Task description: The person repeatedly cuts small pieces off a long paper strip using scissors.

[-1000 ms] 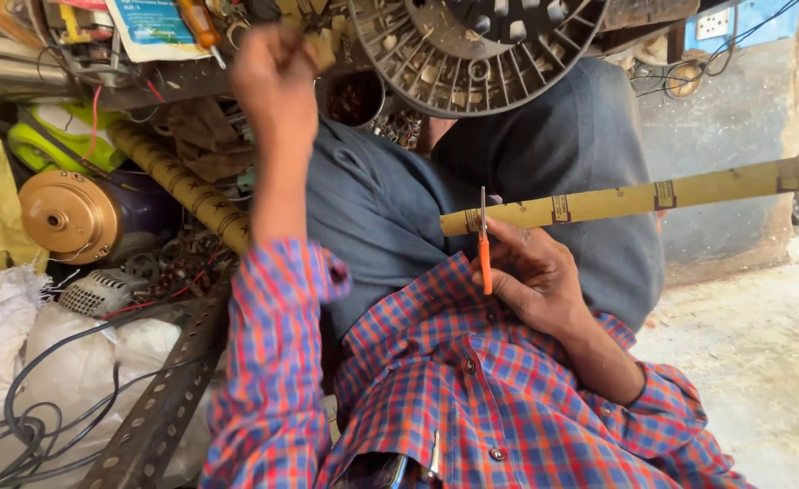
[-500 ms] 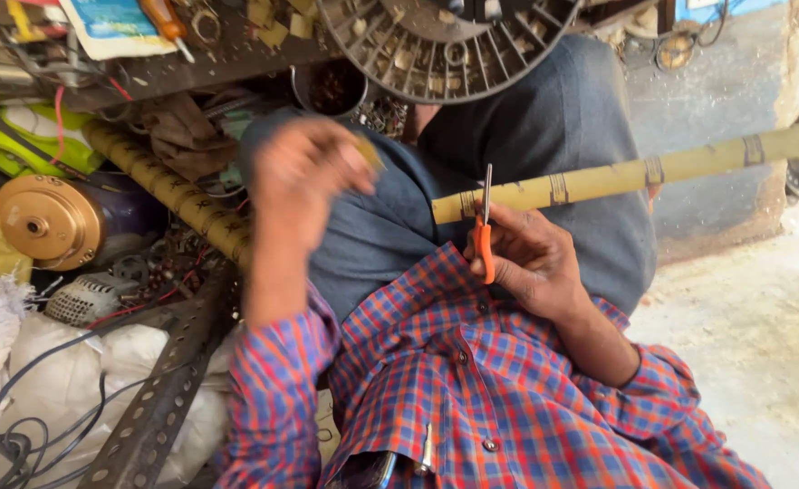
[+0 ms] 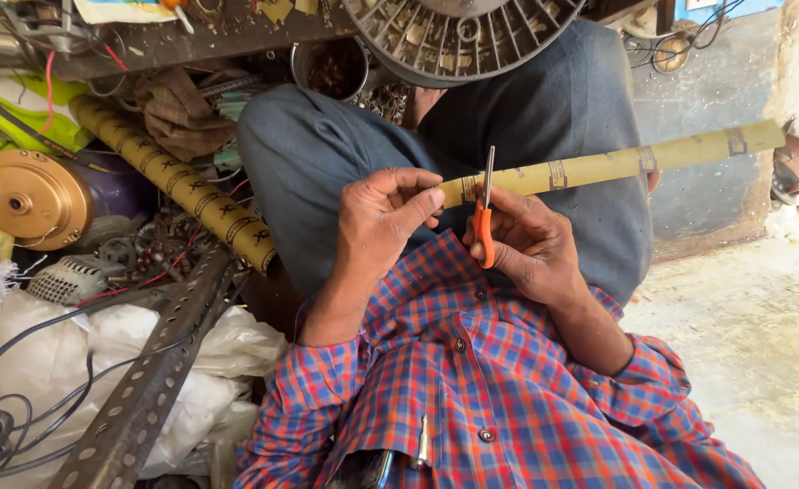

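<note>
Beyond both hands, a big round slotted metal disc (image 3: 461, 36) hangs over the person's knees. To the left of the left hand lies a second yellowish rolled tube (image 3: 175, 184), a perforated steel angle bar (image 3: 150, 380) and, further left, a brass-coloured round motor part (image 3: 30, 197). Across the lap runs the long yellowish paper tube (image 3: 612, 164), stretching away to the right of the right hand. The left hand (image 3: 378, 226) has its fingers curled and thumb forward, pinching the near end of that tube. The right hand (image 3: 534, 246) is closed around the orange-handled scissors (image 3: 484, 217), blades pointing up and set against the tube just beside the left fingertips; whether the blades are parted I cannot tell. By my reading the step in hand is lining up a cut near the tube's end; a clean cut would call for a firm pinch and blades square to the tube
</note>
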